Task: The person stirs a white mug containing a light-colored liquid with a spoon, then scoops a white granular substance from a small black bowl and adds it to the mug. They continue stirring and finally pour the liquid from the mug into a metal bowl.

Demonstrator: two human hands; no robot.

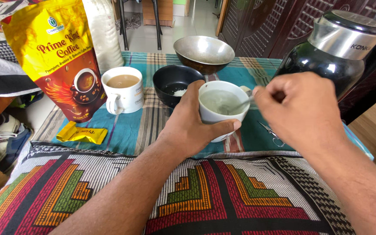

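the left hand [192,126] is wrapping its fingers around a white cup [223,109] that is standing upright on a checked cloth [127,130]. the right hand [299,111] is pinching a spoon [240,104], whose handle is slanting up to the right while its bowl is dipping into the cup. a black bowl [175,85] is sitting just behind, a kettle [331,52] to the right. tiled floor is showing beyond.

Your left hand [192,126] wraps a round white ceramic cup [223,109] of pale grey-white liquid; your right hand [303,109] holds a thin silver metal spoon [240,104] in it. Just beyond your left hand sits a round black glossy bowl [170,82]. Further left, the tall yellow-and-red foil pouch [57,52]. Beneath your wrists lies a woven cloth [240,196], striped red, green, orange and black.
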